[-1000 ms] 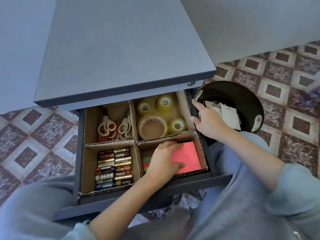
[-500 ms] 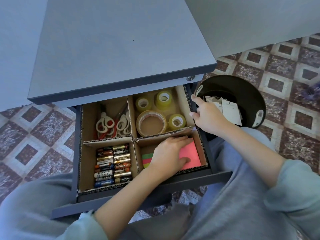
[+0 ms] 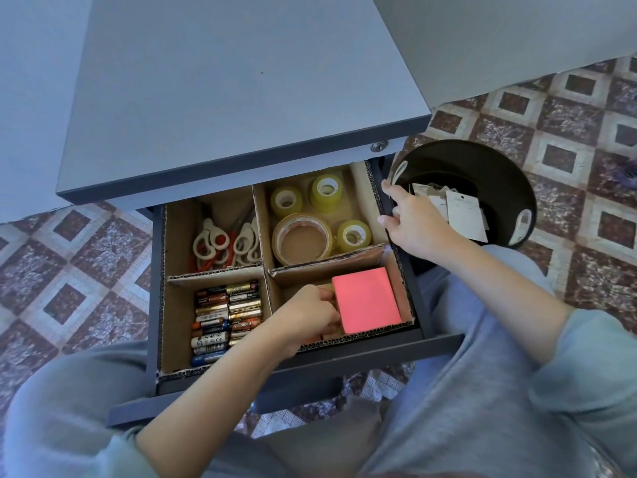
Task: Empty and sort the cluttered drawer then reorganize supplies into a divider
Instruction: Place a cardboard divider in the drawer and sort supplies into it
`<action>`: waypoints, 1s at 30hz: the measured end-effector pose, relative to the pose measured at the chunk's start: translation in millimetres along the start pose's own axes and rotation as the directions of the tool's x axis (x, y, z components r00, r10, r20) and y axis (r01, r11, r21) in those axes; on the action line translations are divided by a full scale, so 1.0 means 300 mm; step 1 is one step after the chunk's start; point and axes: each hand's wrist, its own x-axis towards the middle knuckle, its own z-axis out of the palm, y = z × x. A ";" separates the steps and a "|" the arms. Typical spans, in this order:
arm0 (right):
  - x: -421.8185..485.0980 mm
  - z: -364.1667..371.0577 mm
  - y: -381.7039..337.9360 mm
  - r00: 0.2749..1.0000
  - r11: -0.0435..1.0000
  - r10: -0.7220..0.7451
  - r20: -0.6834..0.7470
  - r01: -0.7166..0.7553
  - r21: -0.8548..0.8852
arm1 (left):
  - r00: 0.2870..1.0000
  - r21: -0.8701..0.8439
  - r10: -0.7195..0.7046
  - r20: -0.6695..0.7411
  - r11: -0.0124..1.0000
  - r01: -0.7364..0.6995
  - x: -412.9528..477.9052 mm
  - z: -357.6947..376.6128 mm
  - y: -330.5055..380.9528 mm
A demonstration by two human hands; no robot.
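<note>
Uncovered now, the square pink sticky-note pad; left hand curled beside it, grasp unclear; right hand grips the dark grey drawer by its side wall.

Top: soft, matte sweatshirt fabric in a pale grey with a blue-green cast. Left sleeve is pushed up near the elbow, its edge bunched in a thick roll. Right sleeve is likewise pushed up and gathered in loose folds. Forearms are uncovered down to the left hand and right hand, both bare. Trousers: mid-grey jersey, loose, creased over both thighs.
</note>
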 end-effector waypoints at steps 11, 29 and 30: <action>-0.002 -0.002 -0.005 1.000 1.000 -0.003 -0.003 0.003 -0.016 | 0.999 -0.010 0.020 0.031 1.000 -0.019 0.002 -0.022 0.008; -0.168 0.165 -0.232 0.790 0.796 -0.305 0.532 0.518 -0.313 | 0.519 0.836 0.782 -0.344 0.507 -0.211 0.057 -0.306 -0.087; -0.152 0.189 -0.241 0.781 0.745 -0.298 0.549 0.549 -0.378 | 0.527 0.849 0.784 -0.327 0.489 -0.201 0.061 -0.310 -0.091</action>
